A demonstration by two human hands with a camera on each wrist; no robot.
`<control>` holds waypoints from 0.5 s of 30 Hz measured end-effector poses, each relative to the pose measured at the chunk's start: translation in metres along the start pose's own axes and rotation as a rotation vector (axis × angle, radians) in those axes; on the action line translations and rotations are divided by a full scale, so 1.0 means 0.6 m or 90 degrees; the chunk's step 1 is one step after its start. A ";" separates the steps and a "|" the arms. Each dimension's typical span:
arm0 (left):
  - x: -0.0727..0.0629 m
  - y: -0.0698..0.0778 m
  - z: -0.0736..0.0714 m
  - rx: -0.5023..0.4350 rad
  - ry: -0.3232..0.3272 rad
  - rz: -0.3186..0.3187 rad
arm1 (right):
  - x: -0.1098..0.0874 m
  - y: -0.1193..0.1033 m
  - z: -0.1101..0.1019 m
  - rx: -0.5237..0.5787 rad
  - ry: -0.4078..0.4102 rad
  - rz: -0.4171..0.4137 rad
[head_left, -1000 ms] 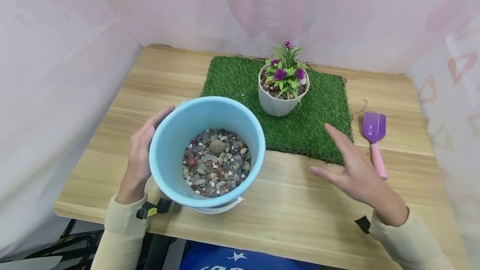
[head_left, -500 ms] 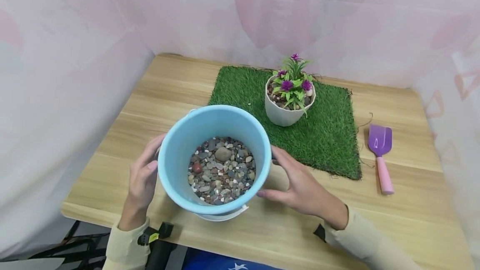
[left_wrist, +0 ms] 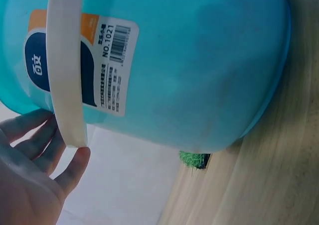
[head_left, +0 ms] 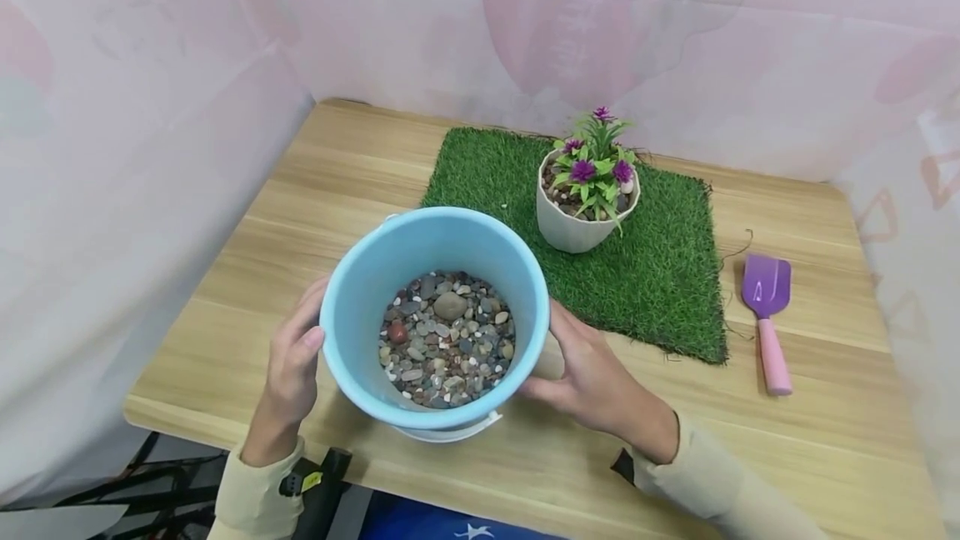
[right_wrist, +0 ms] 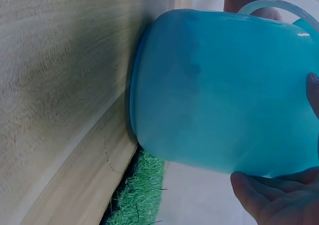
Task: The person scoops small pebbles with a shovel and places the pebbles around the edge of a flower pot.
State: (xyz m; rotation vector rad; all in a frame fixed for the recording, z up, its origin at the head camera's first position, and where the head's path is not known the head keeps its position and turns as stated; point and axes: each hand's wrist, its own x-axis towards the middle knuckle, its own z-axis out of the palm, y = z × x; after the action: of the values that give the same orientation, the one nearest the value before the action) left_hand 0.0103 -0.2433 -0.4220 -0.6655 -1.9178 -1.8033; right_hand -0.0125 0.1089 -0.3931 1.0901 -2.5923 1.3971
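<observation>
A light blue bucket stands on the wooden table in front of me, with mixed pebbles covering its bottom. Among them are a large tan stone and a reddish one. My left hand holds the bucket's left side, thumb near the rim. In the left wrist view its fingers lie beside the white handle, which hangs across a label. My right hand grips the opposite side, thumb toward me and fingers round the far side.
Behind the bucket, a green turf mat bears a white pot with a purple-flowered plant. A purple scoop with a pink handle lies right of the mat. Pale printed cloth hangs along the table's back and sides.
My right hand has come in from the right and taken hold of the bucket's right side. My left hand has slid slightly nearer me along the bucket's side. The head view has shifted.
</observation>
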 end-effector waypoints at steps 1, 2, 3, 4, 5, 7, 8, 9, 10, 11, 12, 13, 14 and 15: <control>0.001 0.000 0.000 0.005 0.007 0.002 | 0.001 0.000 0.001 -0.001 0.003 -0.004; 0.002 -0.001 0.000 0.007 0.016 0.005 | 0.003 -0.001 0.002 -0.002 0.005 -0.009; 0.004 -0.001 -0.001 0.008 0.022 0.009 | 0.004 -0.001 0.002 -0.002 0.007 -0.014; 0.005 -0.002 -0.002 0.010 0.028 0.011 | 0.006 -0.001 0.003 -0.003 0.008 -0.019; 0.007 -0.003 -0.003 0.011 0.033 0.013 | 0.008 -0.001 0.004 -0.005 0.009 -0.024; 0.009 -0.006 -0.005 0.012 0.040 0.014 | 0.012 0.000 0.005 -0.008 0.012 -0.033; 0.010 -0.007 -0.007 0.010 0.043 0.013 | 0.014 0.001 0.006 -0.008 0.012 -0.037; 0.010 -0.008 -0.008 0.009 0.045 0.012 | 0.017 0.001 0.006 -0.008 0.012 -0.041; 0.011 -0.008 -0.010 0.006 0.048 0.009 | 0.020 0.002 0.007 -0.004 0.010 -0.042; 0.011 -0.009 -0.011 0.003 0.052 0.009 | 0.023 0.002 0.008 -0.001 0.008 -0.043; 0.011 -0.009 -0.013 0.001 0.057 0.009 | 0.026 0.002 0.009 0.003 0.006 -0.044; 0.010 -0.009 -0.014 0.000 0.061 0.011 | 0.030 0.002 0.010 0.009 0.002 -0.043; 0.010 -0.010 -0.016 0.000 0.067 0.010 | 0.033 0.002 0.012 0.015 -0.001 -0.044; 0.010 -0.010 -0.017 -0.002 0.072 0.010 | 0.037 0.001 0.013 0.020 -0.004 -0.044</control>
State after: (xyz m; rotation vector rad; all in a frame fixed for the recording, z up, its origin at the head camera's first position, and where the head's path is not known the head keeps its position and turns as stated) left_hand 0.0018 -0.2534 -0.4223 -0.5659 -1.8306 -1.7954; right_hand -0.0273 0.0908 -0.3918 1.1771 -2.5185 1.4277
